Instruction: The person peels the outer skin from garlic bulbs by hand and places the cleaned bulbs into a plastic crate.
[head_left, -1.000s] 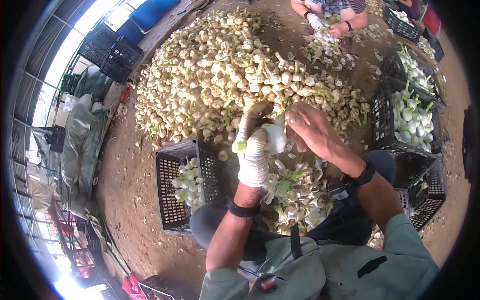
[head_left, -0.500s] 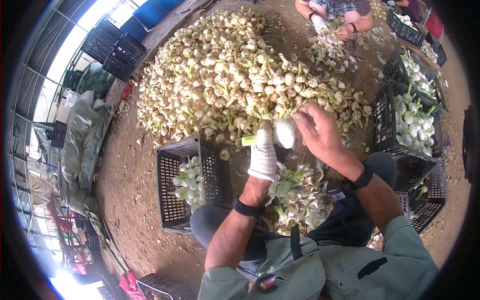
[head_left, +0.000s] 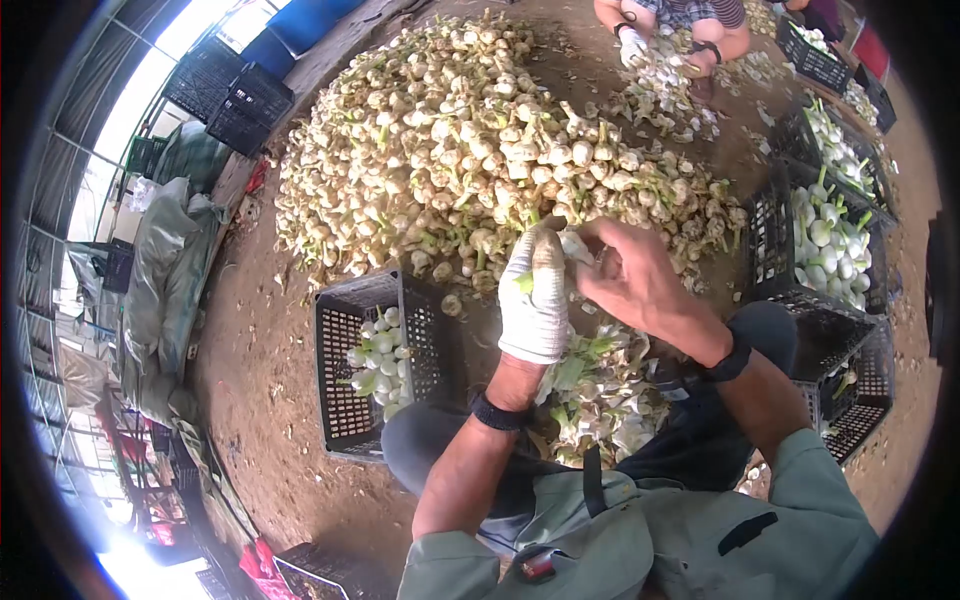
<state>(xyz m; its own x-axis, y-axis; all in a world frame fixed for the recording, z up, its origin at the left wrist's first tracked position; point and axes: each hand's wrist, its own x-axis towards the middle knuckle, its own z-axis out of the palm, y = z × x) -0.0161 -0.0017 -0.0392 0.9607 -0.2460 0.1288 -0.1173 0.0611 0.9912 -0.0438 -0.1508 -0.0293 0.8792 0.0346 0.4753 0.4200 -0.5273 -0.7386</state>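
Observation:
My left hand (head_left: 535, 295), in a white knitted glove, is closed around a garlic bulb (head_left: 576, 247); a bit of its green stem (head_left: 524, 283) shows between the fingers. From the other side, my bare right hand (head_left: 635, 275) has its fingers bent against the bulb, which they partly hide. Right behind both hands rises a large heap of unpeeled garlic (head_left: 430, 150). Below them, between my legs, lies a pile of peeled-off skins and leaves (head_left: 605, 395). A black crate (head_left: 345, 410) with several cleaned white bulbs (head_left: 380, 365) stands to the left.
Crates of cleaned garlic (head_left: 830, 245) stand to the right, with another black crate (head_left: 860, 390) nearer me. Across the heap, a co-worker's gloved hand (head_left: 633, 47) is over more skins. Stacked crates (head_left: 225, 95) and covered bundles (head_left: 165, 290) line the left side.
The left hand has turned, so the stem now points less sideways and the bulb is more covered. My right hand has moved left, its fingers closing onto the bulb.

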